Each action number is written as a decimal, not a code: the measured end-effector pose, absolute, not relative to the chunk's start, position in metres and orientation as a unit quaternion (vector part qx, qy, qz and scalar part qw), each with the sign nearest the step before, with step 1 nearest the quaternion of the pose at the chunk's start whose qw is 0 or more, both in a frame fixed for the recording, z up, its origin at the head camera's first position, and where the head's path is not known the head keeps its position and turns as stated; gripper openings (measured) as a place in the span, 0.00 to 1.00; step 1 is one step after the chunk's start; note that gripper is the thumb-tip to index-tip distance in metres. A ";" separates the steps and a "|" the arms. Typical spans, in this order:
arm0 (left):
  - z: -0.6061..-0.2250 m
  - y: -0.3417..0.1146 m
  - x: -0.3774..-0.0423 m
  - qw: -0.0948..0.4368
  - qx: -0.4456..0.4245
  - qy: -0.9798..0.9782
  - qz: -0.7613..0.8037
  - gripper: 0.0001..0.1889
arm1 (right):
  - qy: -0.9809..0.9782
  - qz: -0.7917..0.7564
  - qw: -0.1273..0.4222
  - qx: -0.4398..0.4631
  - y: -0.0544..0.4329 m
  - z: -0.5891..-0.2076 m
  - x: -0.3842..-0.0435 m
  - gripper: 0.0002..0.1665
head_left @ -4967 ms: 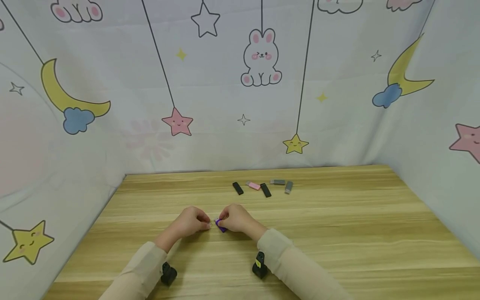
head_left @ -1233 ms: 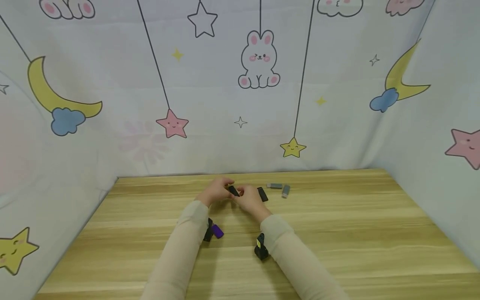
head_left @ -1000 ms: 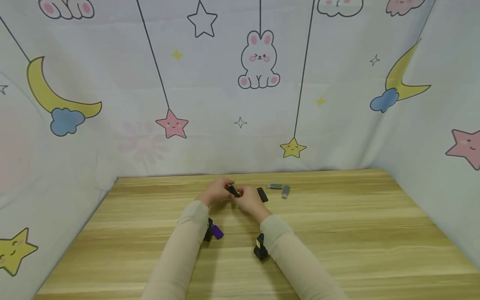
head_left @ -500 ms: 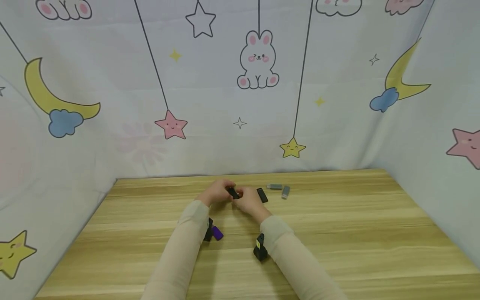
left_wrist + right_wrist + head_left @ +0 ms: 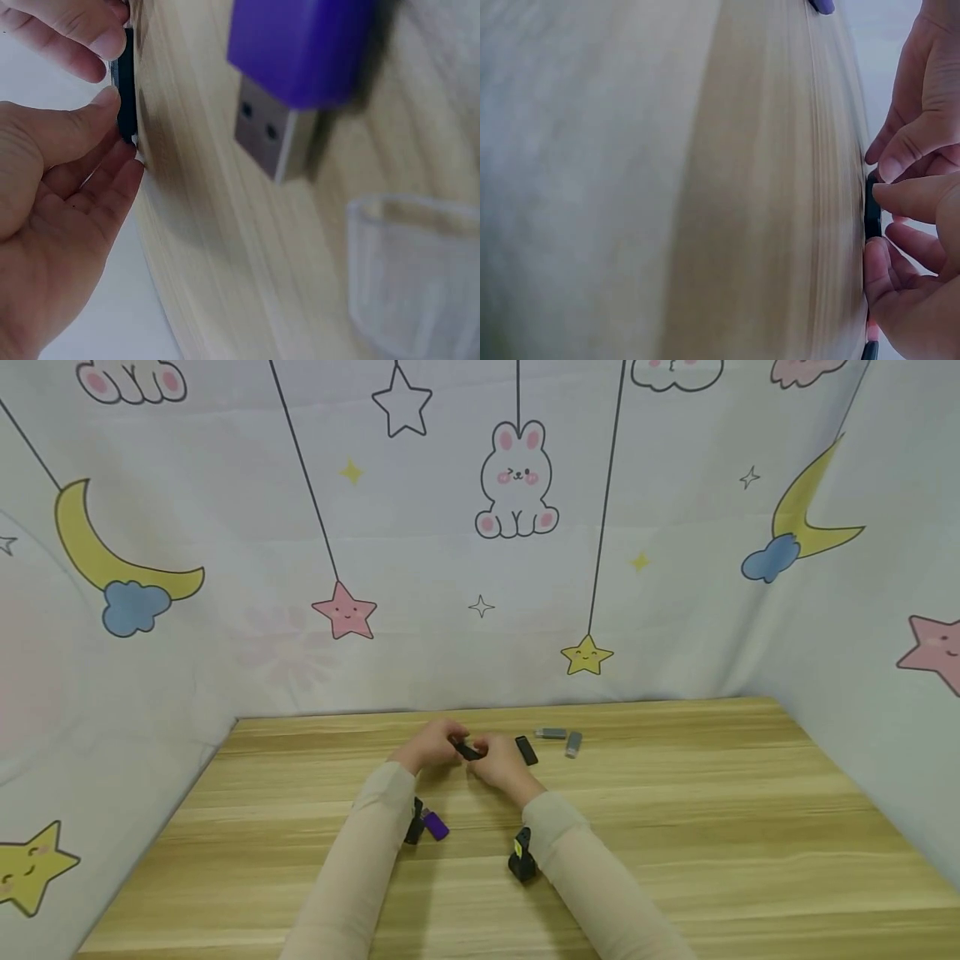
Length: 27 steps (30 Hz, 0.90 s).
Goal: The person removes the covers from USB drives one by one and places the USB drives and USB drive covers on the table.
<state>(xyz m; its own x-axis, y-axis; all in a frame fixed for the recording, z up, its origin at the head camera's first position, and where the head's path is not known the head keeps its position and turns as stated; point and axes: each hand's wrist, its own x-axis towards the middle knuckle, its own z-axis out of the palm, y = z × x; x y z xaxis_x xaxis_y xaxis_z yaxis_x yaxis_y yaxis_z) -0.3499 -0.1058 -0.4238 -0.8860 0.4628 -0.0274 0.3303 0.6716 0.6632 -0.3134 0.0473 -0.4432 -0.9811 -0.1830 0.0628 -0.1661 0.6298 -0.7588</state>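
Observation:
Both hands meet over the back of the table around a black USB stick (image 5: 467,749). My left hand (image 5: 435,745) pinches its left end between thumb and fingers; my right hand (image 5: 498,764) pinches the right end. In the left wrist view the black stick is edge-on between the fingertips, close over the wood. A purple USB stick (image 5: 304,45) lies on the table below the left wrist, its metal plug bare. Near that plug sits a clear plastic cap (image 5: 412,277), hidden behind the left sleeve in the head view.
Right of the hands lie another black USB stick (image 5: 527,750) and two grey ones, one sideways (image 5: 553,733) and one slanted (image 5: 573,744). A pink piece (image 5: 872,328) shows below the right hand. Patterned cloth (image 5: 420,668) hangs behind the table's back edge.
Five seconds ago both hands were at the purple stick; they have since moved to the back and picked up the black one. Over the last half second that stick has tilted flatter between the fingers.

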 end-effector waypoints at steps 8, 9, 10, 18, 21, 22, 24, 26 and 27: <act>-0.426 -0.109 -0.349 0.101 0.204 0.920 0.320 0.25 | 0.916 -0.387 0.011 -0.102 0.048 -0.447 -0.314 0.23; -0.426 -0.109 -0.349 0.104 0.200 0.921 0.319 0.25 | 0.918 -0.382 0.011 -0.102 0.048 -0.447 -0.314 0.23; -0.426 -0.109 -0.349 0.105 0.199 0.922 0.316 0.24 | 0.920 -0.376 0.010 -0.105 0.048 -0.448 -0.315 0.23; -0.427 -0.111 -0.346 0.103 0.223 0.926 0.287 0.19 | 0.929 -0.347 0.002 -0.126 0.049 -0.449 -0.315 0.18; -0.426 -0.111 -0.344 0.105 0.228 0.926 0.281 0.17 | 0.930 -0.346 0.007 -0.125 0.049 -0.448 -0.314 0.18; -0.425 -0.112 -0.343 0.107 0.228 0.926 0.280 0.16 | 0.930 -0.346 0.009 -0.124 0.049 -0.448 -0.314 0.18; -0.425 -0.112 -0.343 0.110 0.228 0.927 0.278 0.15 | 0.929 -0.350 0.014 -0.124 0.049 -0.447 -0.313 0.18; -0.424 -0.112 -0.342 0.113 0.229 0.927 0.274 0.13 | 0.927 -0.352 0.020 -0.124 0.049 -0.447 -0.313 0.19; -0.424 -0.112 -0.342 0.115 0.231 0.927 0.272 0.13 | 0.926 -0.354 0.022 -0.127 0.049 -0.446 -0.313 0.18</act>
<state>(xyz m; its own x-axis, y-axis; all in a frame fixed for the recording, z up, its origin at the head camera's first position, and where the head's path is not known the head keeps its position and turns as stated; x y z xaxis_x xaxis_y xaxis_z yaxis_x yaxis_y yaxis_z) -0.3416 -0.1119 -0.4240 -0.8671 0.4904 -0.0877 0.3653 0.7457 0.5573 -0.3126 0.0487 -0.4464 -0.9669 -0.2504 0.0483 -0.2189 0.7176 -0.6611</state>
